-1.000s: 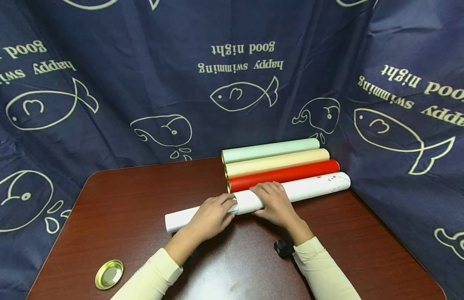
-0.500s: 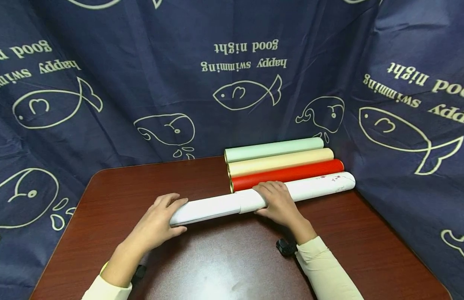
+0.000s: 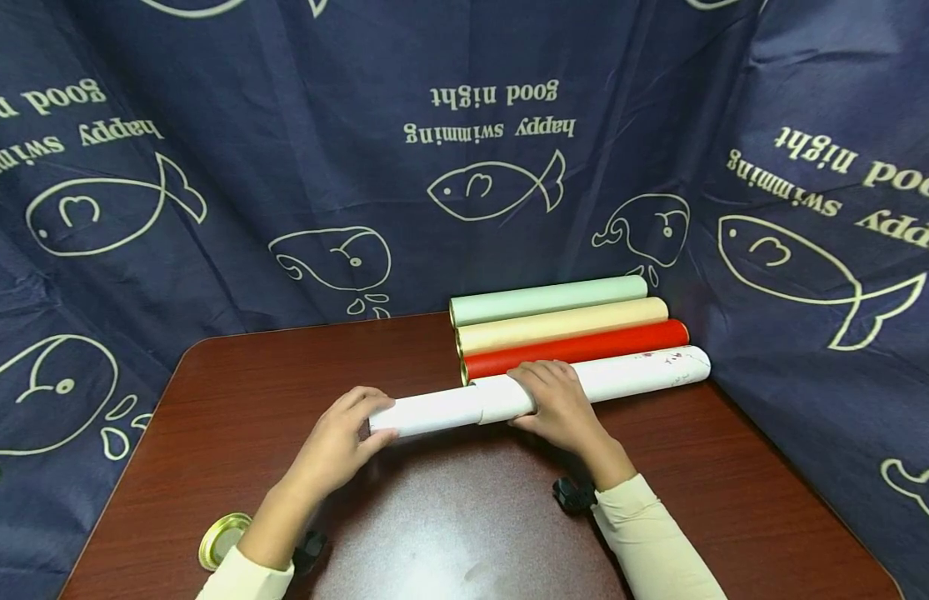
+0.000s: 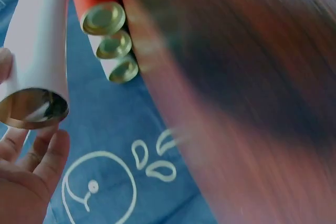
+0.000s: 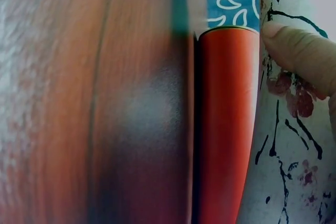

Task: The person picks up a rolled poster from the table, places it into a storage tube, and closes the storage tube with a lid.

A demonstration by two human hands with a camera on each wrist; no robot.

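Across the table lies a long white tube [image 3: 621, 377] with red blossoms and dark branches. My right hand [image 3: 557, 404] grips it near its left end, and the right wrist view shows the thumb [image 5: 299, 51] against the blossom print. A slightly narrower plain white roll [image 3: 430, 412] sticks out of the tube's left end. My left hand [image 3: 344, 446] holds the roll's outer end, fingers above and thumb below. In the left wrist view the roll's round end [image 4: 34, 108] faces the camera, brownish and shiny inside; some fingers hang just below its rim. The overlap inside the tube is hidden.
Behind the white tube lie a red tube [image 3: 576, 352], a cream tube [image 3: 561, 326] and a pale green tube [image 3: 550, 302], side by side. A gold round lid [image 3: 220, 537] rests at the front left by the left forearm. A dark blue curtain [image 3: 322, 167] surrounds the table.
My left hand went from the joint out to the roll's outer end, then moved right with it. The visible roll has shortened at the left. My right hand stays in place on the tube.
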